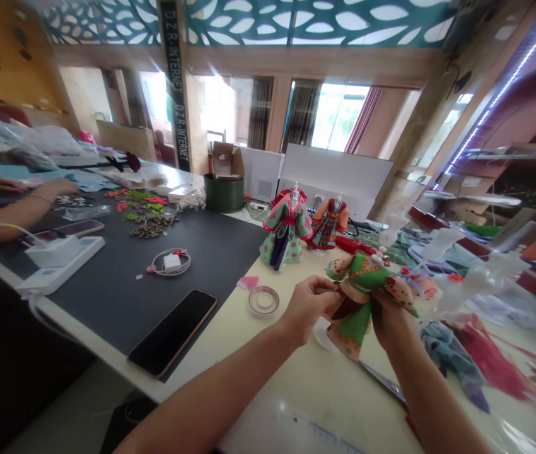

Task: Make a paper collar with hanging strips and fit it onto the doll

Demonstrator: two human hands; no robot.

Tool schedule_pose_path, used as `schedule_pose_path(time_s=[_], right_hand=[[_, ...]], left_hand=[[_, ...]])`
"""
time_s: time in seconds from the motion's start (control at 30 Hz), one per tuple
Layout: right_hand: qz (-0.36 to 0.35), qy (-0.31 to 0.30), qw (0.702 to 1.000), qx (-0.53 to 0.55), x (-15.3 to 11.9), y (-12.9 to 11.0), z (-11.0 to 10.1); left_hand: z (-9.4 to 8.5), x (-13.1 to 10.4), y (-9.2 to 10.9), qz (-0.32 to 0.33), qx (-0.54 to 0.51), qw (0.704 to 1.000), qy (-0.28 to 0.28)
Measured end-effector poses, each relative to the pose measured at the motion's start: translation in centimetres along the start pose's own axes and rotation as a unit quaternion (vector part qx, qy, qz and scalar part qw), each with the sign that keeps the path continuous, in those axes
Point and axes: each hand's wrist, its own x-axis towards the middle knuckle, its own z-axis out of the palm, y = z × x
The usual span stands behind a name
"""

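Observation:
Between my two hands, above the pale table, is a small headless doll in a green and cream robe (pixel 360 280). My left hand (pixel 308 309) pinches the robe's edge at its left side. My right hand (pixel 393 321) is closed around the doll's back and right side, its fingers partly hidden behind the cloth. Under the doll lies a pair of scissors (pixel 386 381), partly covered by my right forearm. A roll of clear tape (pixel 263 301) rests left of my left hand. Behind stand a doll in a mint and pink robe (pixel 287 230) and a doll in an orange robe (pixel 330 224).
A black phone (pixel 173 333), a coiled charger cable (pixel 171 261) and a power strip (pixel 62 268) lie on the dark mat. White doll forms (pixel 478 284) and fabric scraps (pixel 457 359) crowd the right. Another person's arms (pixel 17 208) work at far left.

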Motion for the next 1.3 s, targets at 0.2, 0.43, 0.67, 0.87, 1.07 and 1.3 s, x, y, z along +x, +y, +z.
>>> schedule_pose_path(time_s=[0.2, 0.43, 0.67, 0.87, 1.07, 1.3], right_hand=[[0.002, 0.003, 1.0, -0.002, -0.1, 0.2, -0.3], [-0.001, -0.007, 1.0, 0.0, 0.1, 0.1, -0.2], [0.0, -0.016, 1.0, 0.003, -0.1, -0.1, -0.3], [-0.001, -0.003, 1.0, 0.003, 0.1, 0.2, -0.6], [-0.006, -0.008, 1.0, -0.009, -0.1, 0.2, -0.7], [-0.003, -0.028, 0.999, -0.015, -0.3, -0.2, -0.5]], left_hand=[[0.3, 0.6, 0.6, -0.071, -0.095, 0.992, -0.041], [1.4, 1.3, -0.1, -0.058, -0.146, 0.987, -0.013], [1.6, 0.7, 0.2, -0.017, -0.136, 0.99, -0.022], [-0.1, 0.6, -0.9, 0.044, 0.067, 0.994, 0.068], [-0.3, -1.6, -1.9, 0.23, 0.22, 0.943, 0.093], [-0.3, -2.3, -3.6, 0.446, 0.555, 0.702, 0.028]])
